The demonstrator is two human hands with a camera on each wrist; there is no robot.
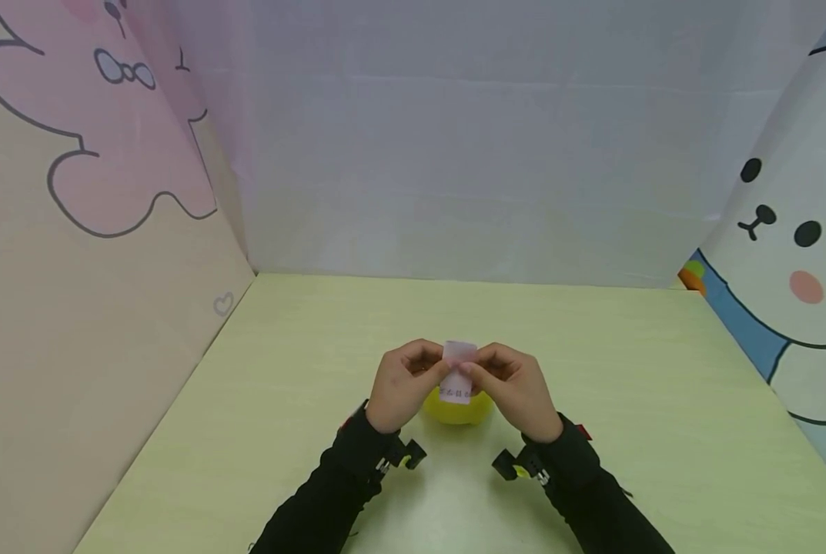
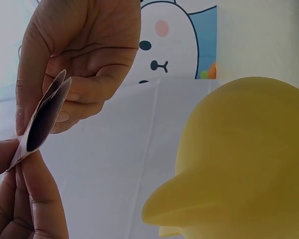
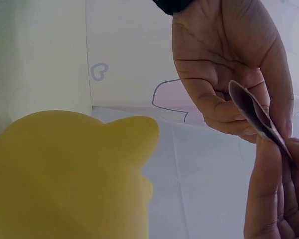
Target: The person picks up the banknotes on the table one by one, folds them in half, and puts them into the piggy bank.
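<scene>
A small slip of pale pink paper (image 1: 458, 375), folded into a loop with print on it, is held above the table. My left hand (image 1: 432, 368) pinches its left side and my right hand (image 1: 479, 371) pinches its right side, with the fingers of both curled round it. Seen edge-on in the left wrist view, the slip (image 2: 42, 119) shows a dark inside between the two hands; the right wrist view has the slip (image 3: 256, 112) the same way. Directly under the hands, a rounded yellow plastic figure (image 1: 457, 408) with a beak-like bump (image 2: 239, 164) stands on the table.
The pale green table (image 1: 593, 385) is boxed in by a cartoon panel on the left (image 1: 94, 231), a plain white back wall (image 1: 454, 154) and a bear-print panel on the right (image 1: 794, 246). Black camera mounts (image 1: 406, 455) sit on both wrists.
</scene>
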